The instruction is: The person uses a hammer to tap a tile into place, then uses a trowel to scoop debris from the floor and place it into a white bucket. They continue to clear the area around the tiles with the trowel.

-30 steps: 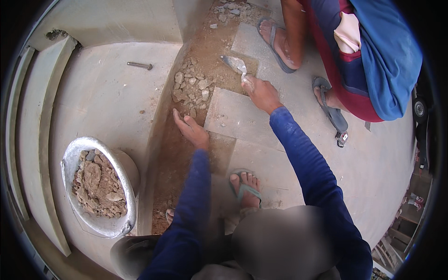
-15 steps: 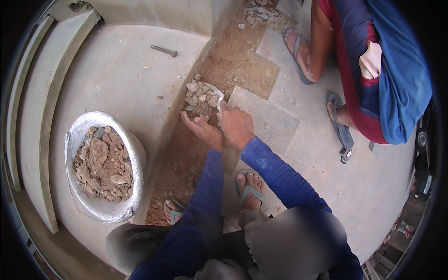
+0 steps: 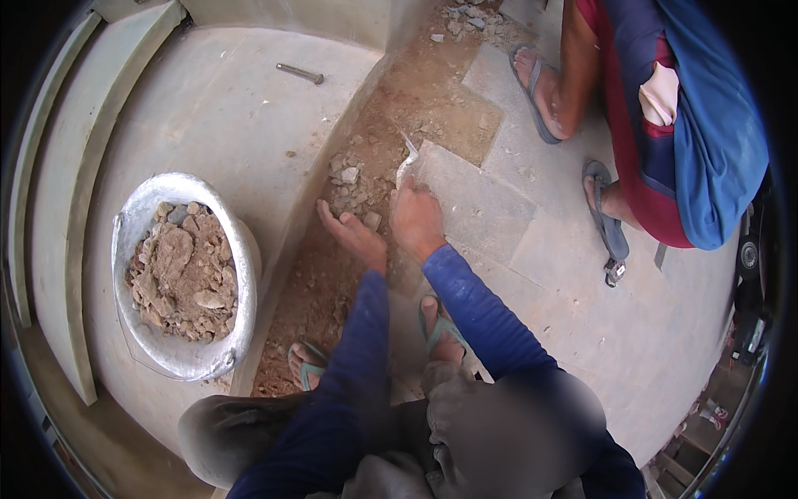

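Observation:
My right hand (image 3: 417, 219) is closed round a trowel (image 3: 406, 160), whose pale, mortar-caked blade points away from me and shows nearly edge-on. My left hand (image 3: 356, 238) is open, palm turned toward the right hand, with nothing in it. Just beyond its fingers lies a loose heap of broken rubble (image 3: 350, 175) on reddish soil (image 3: 316, 287). This strip of bare earth runs between a raised concrete step and the paving tiles (image 3: 474, 200). The trowel's tip is over the earth, beside the tile edge.
A whitish bucket (image 3: 247, 291) filled with rubble and soil stands on the step at left. A metal chisel or bolt (image 3: 300, 73) lies farther up the step. Another person's sandalled foot (image 3: 539, 87) rests on the tiles at right. More rubble (image 3: 478, 23) lies at the far end.
The trowel has turned edge-on and moved slightly away from the rubble. The heap between my hands looks lower and more scattered. My left hand remains open beside it.

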A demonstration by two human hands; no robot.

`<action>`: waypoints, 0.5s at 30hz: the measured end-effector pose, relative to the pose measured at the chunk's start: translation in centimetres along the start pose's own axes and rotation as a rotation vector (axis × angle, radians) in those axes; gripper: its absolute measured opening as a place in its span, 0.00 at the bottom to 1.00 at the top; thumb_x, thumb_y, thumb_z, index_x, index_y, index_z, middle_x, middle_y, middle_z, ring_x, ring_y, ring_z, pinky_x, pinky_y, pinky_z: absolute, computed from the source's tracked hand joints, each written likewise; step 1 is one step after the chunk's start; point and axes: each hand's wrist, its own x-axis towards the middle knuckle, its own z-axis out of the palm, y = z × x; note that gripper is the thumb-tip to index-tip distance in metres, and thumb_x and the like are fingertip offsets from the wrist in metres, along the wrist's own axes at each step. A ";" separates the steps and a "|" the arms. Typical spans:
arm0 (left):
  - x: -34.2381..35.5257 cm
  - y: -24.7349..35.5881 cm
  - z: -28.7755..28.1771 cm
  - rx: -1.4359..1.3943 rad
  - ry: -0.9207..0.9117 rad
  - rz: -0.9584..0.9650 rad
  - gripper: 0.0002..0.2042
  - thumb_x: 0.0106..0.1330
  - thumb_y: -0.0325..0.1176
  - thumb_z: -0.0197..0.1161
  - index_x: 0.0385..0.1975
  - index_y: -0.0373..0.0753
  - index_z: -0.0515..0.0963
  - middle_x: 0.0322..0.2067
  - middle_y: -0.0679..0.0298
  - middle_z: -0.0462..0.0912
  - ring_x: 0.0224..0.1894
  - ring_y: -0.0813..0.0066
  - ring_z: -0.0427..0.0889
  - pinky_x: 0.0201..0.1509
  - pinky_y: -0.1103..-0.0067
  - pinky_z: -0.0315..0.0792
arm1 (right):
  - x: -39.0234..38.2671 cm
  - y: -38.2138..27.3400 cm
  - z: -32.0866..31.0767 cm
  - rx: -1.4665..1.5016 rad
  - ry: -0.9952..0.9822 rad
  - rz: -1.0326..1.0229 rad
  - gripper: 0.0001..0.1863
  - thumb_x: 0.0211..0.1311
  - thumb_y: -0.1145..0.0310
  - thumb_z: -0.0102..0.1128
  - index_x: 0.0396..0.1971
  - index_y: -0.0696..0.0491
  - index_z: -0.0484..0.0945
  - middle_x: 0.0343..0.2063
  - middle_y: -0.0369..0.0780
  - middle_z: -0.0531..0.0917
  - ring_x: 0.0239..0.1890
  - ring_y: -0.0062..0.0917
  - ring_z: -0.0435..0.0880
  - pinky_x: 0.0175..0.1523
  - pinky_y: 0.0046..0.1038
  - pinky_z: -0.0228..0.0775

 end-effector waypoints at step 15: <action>-0.5 -0.1 0.1 -0.049 -0.007 -0.014 0.31 0.79 0.49 0.38 0.70 0.28 0.56 0.72 0.40 0.55 0.75 0.43 0.54 0.77 0.56 0.50 | -3.4 1.3 -1.3 0.047 -0.108 -0.137 0.25 0.72 0.61 0.51 0.63 0.57 0.68 0.40 0.57 0.83 0.43 0.54 0.83 0.50 0.50 0.74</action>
